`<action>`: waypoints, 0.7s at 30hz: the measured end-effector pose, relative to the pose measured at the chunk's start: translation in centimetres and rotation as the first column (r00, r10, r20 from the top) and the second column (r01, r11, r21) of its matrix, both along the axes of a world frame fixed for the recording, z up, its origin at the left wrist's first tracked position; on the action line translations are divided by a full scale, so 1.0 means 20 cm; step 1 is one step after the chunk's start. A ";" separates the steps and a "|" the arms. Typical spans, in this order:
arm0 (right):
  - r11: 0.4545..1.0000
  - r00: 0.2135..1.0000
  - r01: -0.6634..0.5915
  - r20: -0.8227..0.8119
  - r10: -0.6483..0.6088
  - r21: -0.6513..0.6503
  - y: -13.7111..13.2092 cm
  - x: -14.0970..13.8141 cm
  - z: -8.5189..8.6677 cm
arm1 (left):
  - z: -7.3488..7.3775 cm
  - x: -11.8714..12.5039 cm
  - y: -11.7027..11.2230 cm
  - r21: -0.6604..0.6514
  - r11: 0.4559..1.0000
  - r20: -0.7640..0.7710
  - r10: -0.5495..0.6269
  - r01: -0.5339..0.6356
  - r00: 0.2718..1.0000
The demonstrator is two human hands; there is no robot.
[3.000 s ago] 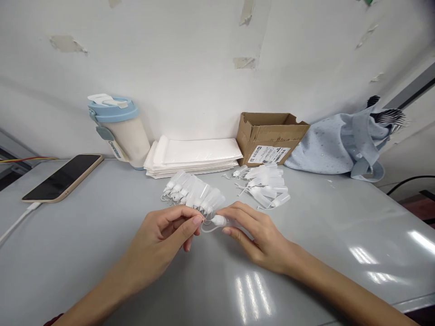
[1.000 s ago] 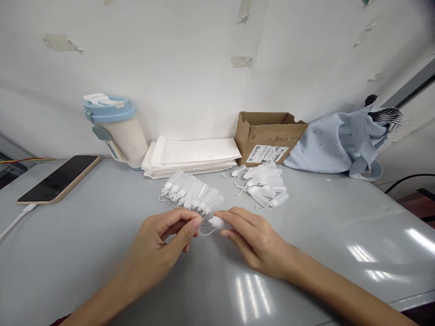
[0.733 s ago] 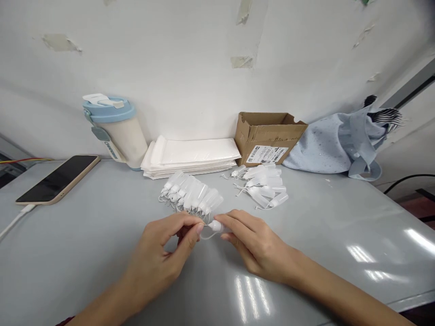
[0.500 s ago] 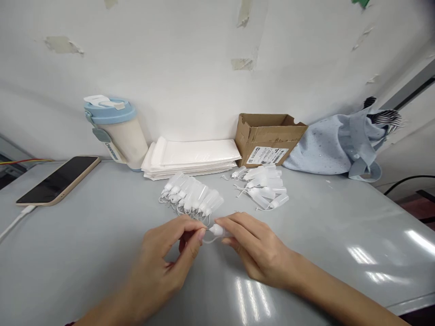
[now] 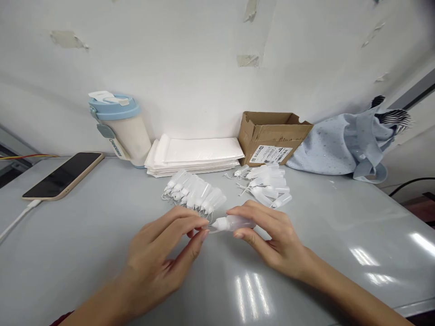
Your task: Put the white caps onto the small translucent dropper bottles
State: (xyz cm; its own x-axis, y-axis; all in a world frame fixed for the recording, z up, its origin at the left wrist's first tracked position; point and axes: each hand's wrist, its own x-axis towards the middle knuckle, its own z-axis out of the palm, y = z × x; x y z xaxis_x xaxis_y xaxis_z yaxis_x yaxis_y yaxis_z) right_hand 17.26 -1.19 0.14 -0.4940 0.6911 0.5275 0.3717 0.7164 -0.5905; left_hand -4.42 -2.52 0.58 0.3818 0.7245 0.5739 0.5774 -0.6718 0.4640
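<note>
My right hand (image 5: 272, 231) is closed around a small translucent dropper bottle (image 5: 234, 222), thumb below and fingers above. The bottle lies almost level, its white pointed nozzle towards my left hand (image 5: 173, 246). The left thumb and fingertips are pinched at the thin white cap strap (image 5: 212, 229), just off the nozzle tip; the cap itself is hidden by the fingers. Just beyond the left hand lies a row of similar bottles (image 5: 193, 190) with strings or straps at their tips. A looser pile of bottles (image 5: 268, 183) is farther right.
A stack of white padded envelopes (image 5: 197, 151) lies against the wall beside an open cardboard box (image 5: 275, 138). Left of them stand a blue-lidded tumbler (image 5: 127, 136) and a phone (image 5: 64, 176) on a cable. A light blue cloth bag (image 5: 333, 145) slumps at the right.
My right hand has shifted back along the bottle, so more of its body shows. The left fingers have loosened a little near the nozzle. The whole view has moved slightly.
</note>
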 end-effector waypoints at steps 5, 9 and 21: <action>1.000 1.000 0.005 0.011 -0.005 0.011 0.00 0.00 0.00 | 0.00 0.01 0.00 -0.006 1.000 0.002 -0.028 0.028 1.000; 0.999 1.000 -0.016 0.003 0.016 0.035 -0.01 0.00 0.00 | -0.01 0.02 -0.01 0.116 0.992 0.043 -0.049 0.043 0.998; 0.997 0.998 -0.055 0.029 0.053 0.059 -0.03 -0.01 -0.01 | -0.04 0.03 -0.02 0.155 0.988 0.025 -0.033 0.028 0.999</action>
State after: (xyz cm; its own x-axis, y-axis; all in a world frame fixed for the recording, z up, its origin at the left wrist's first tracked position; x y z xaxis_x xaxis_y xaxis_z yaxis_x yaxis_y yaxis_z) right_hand 17.15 -1.72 -0.11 -0.5444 0.6308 0.5529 0.3468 0.7694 -0.5363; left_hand -3.89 -2.98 -0.15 0.3851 0.6147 0.6884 0.5440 -0.7537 0.3687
